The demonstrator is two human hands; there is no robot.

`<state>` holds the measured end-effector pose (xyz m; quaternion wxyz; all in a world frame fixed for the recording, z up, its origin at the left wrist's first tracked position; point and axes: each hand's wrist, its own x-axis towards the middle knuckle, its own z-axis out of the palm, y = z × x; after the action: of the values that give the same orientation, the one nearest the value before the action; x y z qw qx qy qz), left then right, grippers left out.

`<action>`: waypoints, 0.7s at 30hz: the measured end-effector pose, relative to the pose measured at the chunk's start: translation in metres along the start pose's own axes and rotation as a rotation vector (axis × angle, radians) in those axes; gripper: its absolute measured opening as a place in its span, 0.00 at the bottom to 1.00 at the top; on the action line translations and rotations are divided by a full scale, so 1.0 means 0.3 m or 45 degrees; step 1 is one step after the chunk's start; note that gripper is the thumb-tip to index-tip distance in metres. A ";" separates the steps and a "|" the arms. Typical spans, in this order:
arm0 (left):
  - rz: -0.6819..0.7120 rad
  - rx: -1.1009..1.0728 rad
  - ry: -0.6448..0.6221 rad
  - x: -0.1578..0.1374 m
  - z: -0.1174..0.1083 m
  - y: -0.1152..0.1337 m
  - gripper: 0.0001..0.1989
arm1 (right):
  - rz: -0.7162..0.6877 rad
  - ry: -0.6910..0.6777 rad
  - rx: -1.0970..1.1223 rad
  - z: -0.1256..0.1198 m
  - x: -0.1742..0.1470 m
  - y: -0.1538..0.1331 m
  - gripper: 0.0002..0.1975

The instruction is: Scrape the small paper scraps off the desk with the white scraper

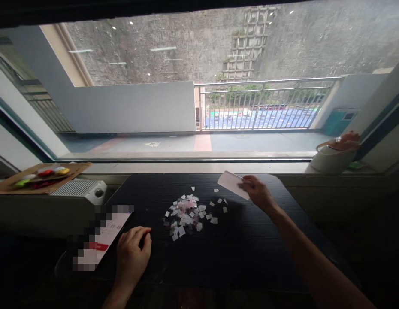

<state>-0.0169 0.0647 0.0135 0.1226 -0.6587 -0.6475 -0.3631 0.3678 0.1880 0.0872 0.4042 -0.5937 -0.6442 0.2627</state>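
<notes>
My right hand [255,192], at the far right part of the dark table [238,253], is closed on one end of a pale rectangular piece of paper [231,182]. The paper is held tilted over the table top. Left of it lies a loose pile of small white paper scraps [186,216], some pinkish, with several scattered toward the paper. My left hand [134,246] rests near the table's left side, its fingers curled and the thumb close to the forefinger; nothing shows in it. Just beside it is a phone [107,236] with a lit screen, partly pixelated.
Beyond the table run a window sill [199,167] and a large window. A white container [331,159] with brownish items on top stands on the sill at right. At left, a brown board [51,182] with colourful small things lies by a white radiator [80,189].
</notes>
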 end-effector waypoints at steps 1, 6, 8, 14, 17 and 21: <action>-0.001 0.005 -0.001 0.000 0.000 0.000 0.11 | -0.023 -0.005 -0.025 0.016 0.028 -0.007 0.10; 0.008 0.015 -0.012 -0.001 -0.006 0.000 0.11 | -0.146 -0.159 -0.120 0.023 0.044 -0.035 0.08; 0.015 0.012 -0.020 -0.002 -0.006 -0.001 0.11 | -0.183 -0.233 -0.147 -0.010 -0.020 -0.039 0.09; 0.022 0.009 -0.028 -0.005 -0.013 0.002 0.11 | -0.165 -0.454 -0.138 -0.143 -0.295 -0.037 0.11; 0.045 0.016 -0.039 -0.003 -0.025 0.012 0.10 | 0.053 -0.348 0.065 -0.174 -0.369 -0.035 0.16; 0.109 0.032 -0.066 -0.005 -0.035 0.029 0.10 | 0.260 -0.141 0.012 -0.175 -0.393 -0.028 0.21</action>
<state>-0.0120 0.0557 0.0226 0.1294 -0.6935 -0.6261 -0.3321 0.4031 0.0640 0.0976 0.3418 -0.6390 -0.6005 0.3379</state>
